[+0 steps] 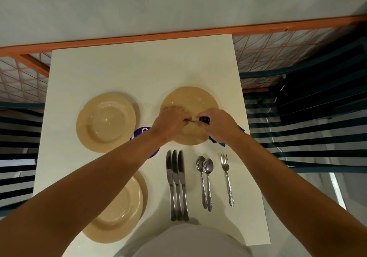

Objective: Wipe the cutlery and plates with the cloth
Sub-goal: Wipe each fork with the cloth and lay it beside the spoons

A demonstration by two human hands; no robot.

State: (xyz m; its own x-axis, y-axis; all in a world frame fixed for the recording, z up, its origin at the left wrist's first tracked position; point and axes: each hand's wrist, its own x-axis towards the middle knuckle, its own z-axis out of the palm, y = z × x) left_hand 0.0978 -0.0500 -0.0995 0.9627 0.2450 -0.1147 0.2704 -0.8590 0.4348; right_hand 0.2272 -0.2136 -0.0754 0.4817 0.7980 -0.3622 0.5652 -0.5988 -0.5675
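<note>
My left hand (170,122) grips one end of a thin metal piece of cutlery (191,121); which kind it is stays hidden. My right hand (216,124) pinches a dark cloth (205,120) around the other end. Both hands hover over the right tan plate (188,97). A second tan plate (106,121) lies to the left. Under my left forearm, stacked tan plates (119,207) sit near the front edge. Three knives (177,185), two spoons (205,177) and a fork (226,177) lie side by side in front of the right plate.
The white table (139,67) is small, with an orange rail and mesh (268,52) behind it. Dark slatted chairs (297,133) stand on both sides. A purple item (142,133) shows under my left wrist, and purple cloth (215,139) under my right wrist.
</note>
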